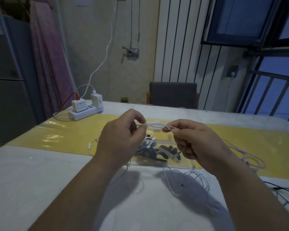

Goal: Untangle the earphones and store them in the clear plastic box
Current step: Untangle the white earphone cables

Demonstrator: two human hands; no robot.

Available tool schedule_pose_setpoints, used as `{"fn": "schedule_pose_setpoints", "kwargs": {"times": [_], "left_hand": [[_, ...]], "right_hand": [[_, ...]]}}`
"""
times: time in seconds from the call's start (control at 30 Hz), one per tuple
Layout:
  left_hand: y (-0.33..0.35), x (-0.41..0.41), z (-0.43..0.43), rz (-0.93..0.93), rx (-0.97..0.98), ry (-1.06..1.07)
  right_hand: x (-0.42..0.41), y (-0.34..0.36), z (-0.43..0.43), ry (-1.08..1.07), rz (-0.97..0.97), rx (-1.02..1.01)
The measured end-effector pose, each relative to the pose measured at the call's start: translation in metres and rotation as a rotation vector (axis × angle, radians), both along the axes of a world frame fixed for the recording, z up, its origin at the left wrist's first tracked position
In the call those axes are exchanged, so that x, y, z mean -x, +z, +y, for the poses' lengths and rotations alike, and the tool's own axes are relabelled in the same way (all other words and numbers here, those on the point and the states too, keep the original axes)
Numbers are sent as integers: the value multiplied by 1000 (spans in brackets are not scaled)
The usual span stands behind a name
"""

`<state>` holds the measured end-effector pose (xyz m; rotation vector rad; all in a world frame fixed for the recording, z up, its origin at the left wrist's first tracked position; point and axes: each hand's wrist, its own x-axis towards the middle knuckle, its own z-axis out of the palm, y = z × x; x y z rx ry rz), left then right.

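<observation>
My left hand (122, 135) and my right hand (195, 140) are raised above the table, each pinching a thin white earphone cable (154, 126) stretched between them. More of the white cable (187, 180) loops down onto the tablecloth below my right hand. A white inline remote (90, 145) lies left of my left wrist. Under and behind both hands lies the clear plastic box (158, 157), holding several dark and white pieces. Purple earphones (247, 157) lie in a loose tangle to the right of my right hand.
A white power strip (83, 112) with chargers and cables stands at the table's far left. A black cable (284, 192) lies at the right edge. A grey chair (173, 95) stands behind the table. A yellow mat (65, 134) runs across the table.
</observation>
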<state>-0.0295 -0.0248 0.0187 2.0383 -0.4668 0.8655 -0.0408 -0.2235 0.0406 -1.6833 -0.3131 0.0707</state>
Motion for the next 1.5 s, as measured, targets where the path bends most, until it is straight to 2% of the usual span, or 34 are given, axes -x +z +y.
{"fn": "schedule_pose_setpoints", "kwargs": {"times": [0.1,0.2,0.27,0.37,0.47,0.6,0.77,0.93,1.03,1.13,1.2,1.3,1.4,1.5], "left_hand": [[2,-1,5,-16,-26,-37],[0,-5,7,23,-151,-62],[-2,-8,7,36,-217,-40],[-2,-8,7,-21,-262,15],[1,-3,5,-36,-261,76],[2,-1,1,69,-244,118],[-1,-3,6,172,-142,133],[-1,-5,9,256,-61,-93],[-1,-1,11,271,-181,-141],[0,-2,7,239,-418,5],[1,-5,5,200,-507,68],[1,-9,11,179,-485,85],[0,-7,10,263,-376,7],[1,-2,4,353,-429,3]], "right_hand": [[3,1,2,-10,-84,30],[3,3,2,-136,-170,33],[0,3,0,-232,-214,12],[-3,0,-2,-260,-243,-21],[-2,0,-3,-173,-229,-86],[5,4,-2,121,-107,-254],[2,0,2,92,-45,-52],[3,0,3,-52,-125,56],[2,3,3,-218,-167,-27],[-1,2,2,-337,-154,-105],[-2,1,2,-367,-171,-109],[-1,3,-1,-327,-178,-128],[0,5,-3,-245,-165,-126],[0,2,1,-178,-203,-143]]}}
